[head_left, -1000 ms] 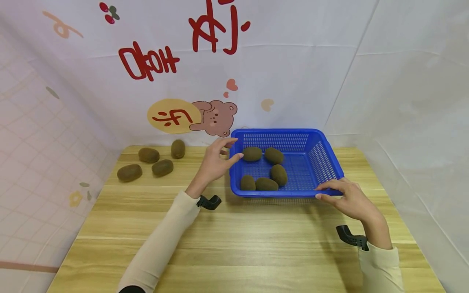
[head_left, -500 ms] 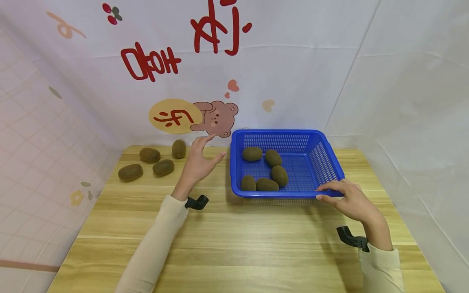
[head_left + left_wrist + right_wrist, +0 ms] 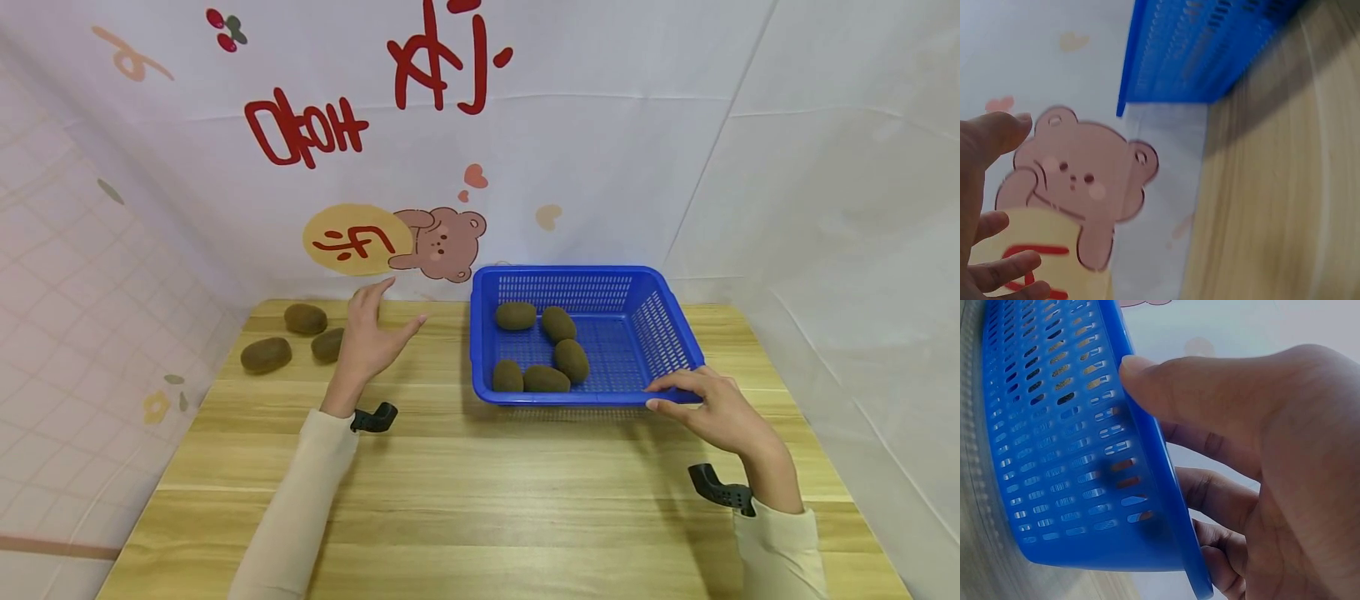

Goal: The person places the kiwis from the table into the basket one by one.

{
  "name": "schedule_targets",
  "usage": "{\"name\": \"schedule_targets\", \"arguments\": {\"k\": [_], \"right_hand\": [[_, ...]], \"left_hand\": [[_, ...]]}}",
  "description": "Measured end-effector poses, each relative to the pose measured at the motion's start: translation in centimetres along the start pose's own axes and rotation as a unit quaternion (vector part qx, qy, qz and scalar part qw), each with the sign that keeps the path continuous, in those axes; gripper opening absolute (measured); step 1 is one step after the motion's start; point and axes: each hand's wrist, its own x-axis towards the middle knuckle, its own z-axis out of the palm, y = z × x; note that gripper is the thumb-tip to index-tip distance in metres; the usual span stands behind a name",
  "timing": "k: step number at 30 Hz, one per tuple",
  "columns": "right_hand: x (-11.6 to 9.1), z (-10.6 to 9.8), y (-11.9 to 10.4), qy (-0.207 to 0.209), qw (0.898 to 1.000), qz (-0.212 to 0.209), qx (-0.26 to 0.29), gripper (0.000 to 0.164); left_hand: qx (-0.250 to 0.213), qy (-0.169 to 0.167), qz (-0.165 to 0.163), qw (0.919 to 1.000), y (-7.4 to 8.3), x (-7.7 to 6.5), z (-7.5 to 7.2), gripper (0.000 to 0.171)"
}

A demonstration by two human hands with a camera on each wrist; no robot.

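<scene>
A blue plastic basket [image 3: 600,399] stands at the back right of the table, with several brown kiwis [image 3: 572,360] in its left half. My right hand [image 3: 722,414] holds its front right corner; in the right wrist view the thumb [image 3: 1166,384] lies against the outer side of the rim while the other fingers reach over it. My left hand [image 3: 367,340] is in the air left of the basket, thumb and fingers spread with nothing between them. Beside and behind it lie loose kiwis [image 3: 266,355], one partly covered by the hand and another hidden behind it.
The wood-grain table [image 3: 480,500] meets a white printed cloth [image 3: 600,183] at the back, and cloth also hangs along both sides. A bear picture [image 3: 1079,169] on the cloth faces the left wrist view. Black mounts [image 3: 375,417] are strapped to both wrists.
My left hand has moved left from the basket's left rim to the loose kiwis, fingers still spread. The right hand keeps its place on the basket.
</scene>
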Motion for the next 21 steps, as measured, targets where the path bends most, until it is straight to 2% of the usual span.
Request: {"name": "schedule_targets", "arguments": {"k": [6,10,15,21], "right_hand": [[0.0,0.0,0.1,-0.002,1.0,0.003,0.005,0.023],[-0.1,-0.1,0.1,-0.003,1.0,0.005,0.005,0.023],[-0.1,0.0,0.2,-0.001,1.0,0.004,0.004,0.02],[-0.1,0.1,0.3,0.0,1.0,0.005,0.004,0.017]], "left_hand": [[0.008,0.014,-0.012,0.9998,-2.3,-0.6,-0.7,0.085],[0.019,0.018,-0.037,0.999,-3.7,-0.9,-1.1,0.084],[0.032,0.003,-0.079,0.9964,-5.0,-1.3,-1.6,0.087],[0.041,0.004,-0.102,0.9939,-6.4,-1.9,-2.3,0.09]]}}
